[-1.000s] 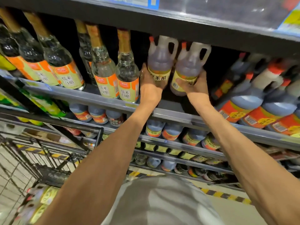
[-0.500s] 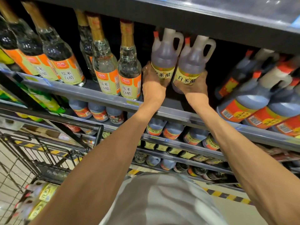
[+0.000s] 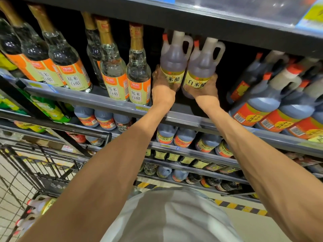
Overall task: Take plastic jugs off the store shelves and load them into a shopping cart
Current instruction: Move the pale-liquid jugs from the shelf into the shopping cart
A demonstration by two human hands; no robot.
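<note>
Both translucent grey plastic jugs with yellow labels and orange caps have risen since a second ago: we have lifted them clear of the grey metal shelf and drawn them closer together, until they touch side by side at about twelve o'clock. Our left hand cups the base of the left jug, its fingers wrapped round the label; our right hand grasps the right jug the same way. That frees both for carrying. We judge the swing toward the black wire shopping cart at eight o'clock comes next, where similar jugs already lie.
</note>
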